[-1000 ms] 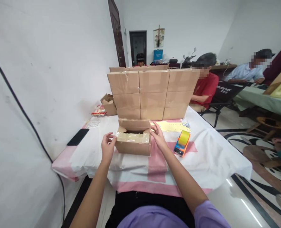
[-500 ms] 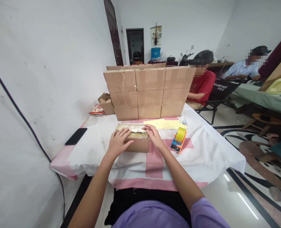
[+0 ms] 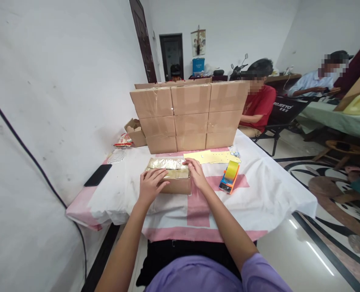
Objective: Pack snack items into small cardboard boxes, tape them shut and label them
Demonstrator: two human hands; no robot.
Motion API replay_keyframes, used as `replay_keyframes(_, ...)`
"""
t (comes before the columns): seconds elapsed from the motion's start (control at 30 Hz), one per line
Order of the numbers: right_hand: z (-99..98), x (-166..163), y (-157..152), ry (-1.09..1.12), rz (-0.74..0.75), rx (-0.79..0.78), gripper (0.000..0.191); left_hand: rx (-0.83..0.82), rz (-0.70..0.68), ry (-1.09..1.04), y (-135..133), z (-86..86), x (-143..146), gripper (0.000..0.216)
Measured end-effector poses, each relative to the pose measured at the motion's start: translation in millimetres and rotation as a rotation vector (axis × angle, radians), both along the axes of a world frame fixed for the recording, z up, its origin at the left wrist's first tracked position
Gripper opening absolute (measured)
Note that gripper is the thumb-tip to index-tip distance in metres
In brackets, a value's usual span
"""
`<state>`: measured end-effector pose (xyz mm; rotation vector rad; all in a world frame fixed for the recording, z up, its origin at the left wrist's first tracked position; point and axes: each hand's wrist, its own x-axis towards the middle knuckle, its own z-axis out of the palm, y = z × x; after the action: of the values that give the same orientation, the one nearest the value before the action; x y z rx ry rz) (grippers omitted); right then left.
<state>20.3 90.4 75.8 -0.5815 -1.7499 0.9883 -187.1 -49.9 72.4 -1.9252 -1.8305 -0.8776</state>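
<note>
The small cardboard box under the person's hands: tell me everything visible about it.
The small cardboard box is brown, low and oblong, with its flaps folded shut. Glossy clear tape covers its top. It lies flat on the pink-and-white tablecloth, in front of the stacked boxes. The left hand rests palm-down on its near left top; the right hand presses its right end. An orange tape dispenser sits apart to its right.
</note>
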Motion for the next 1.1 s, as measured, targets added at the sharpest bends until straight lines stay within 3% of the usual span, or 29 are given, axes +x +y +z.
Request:
replay_keyframes(0.23, -1.8, 1.0, 0.5, 0.042, 0.058, -0.070, 0.034, 0.005, 0.013, 0.019, 1.6, -0.2, 1.1, 0.043)
replay_keyframes(0.37, -4.6, 3.5, -1.2, 0.113, 0.114, -0.101, 0.036, 0.083, 0.024, 0.090, -0.4, -4.8, 7.5, 0.038)
replay_keyframes(0.43, -4.7, 11.0, -4.0, 0.150, 0.069, -0.062, 0.037, 0.163, 0.045, 0.139, -3.6, -8.6, 11.7, 0.035)
replay_keyframes(0.53, -5.4, 36.4, -7.4, 0.194, -0.127, 0.018, 0.036, 0.305, 0.074, 0.174, -11.6, -15.3, 18.5, 0.032)
replay_keyframes(0.63, -12.4, 77.2, -1.5, 0.254, -0.583, 0.041, 0.032, 0.421, 0.069, 0.137, -23.1, -23.8, 29.5, 0.028)
replay_keyframes(0.7, -21.9, 106.2, 10.3, 0.313, -0.893, -0.031, 0.037, 0.447, 0.018, 0.055, -31.4, -31.3, 42.4, 0.023)
replay_keyframes(0.73, -27.6, 119.0, 17.9, 0.326, -0.969, -0.108, 0.041, 0.441, -0.020, 0.007, -35.2, -35.6, 50.9, 0.021)
replay_keyframes(0.8, -39.0, 138.4, 34.4, 0.302, -0.951, -0.277, 0.046, 0.410, -0.096, -0.075, -41.4, -45.0, 71.7, 0.017)
replay_keyframes(0.87, -48.0, 148.0, 49.0, 0.225, -0.830, -0.393, 0.046, 0.374, -0.161, -0.117, -44.9, -54.1, 94.4, 0.013)
replay_keyframes(1.0, -52.3, 147.0, 65.1, 0.100, -0.634, -0.438, 0.047, 0.283, -0.275, -0.167, -43.8, -63.1, 128.0, 0.007)
replay_keyframes(1.1, -46.8, 141.1, 65.1, 0.062, -0.555, -0.433, 0.040, 0.211, -0.348, -0.187, -37.3, -57.7, 134.1, 0.006)
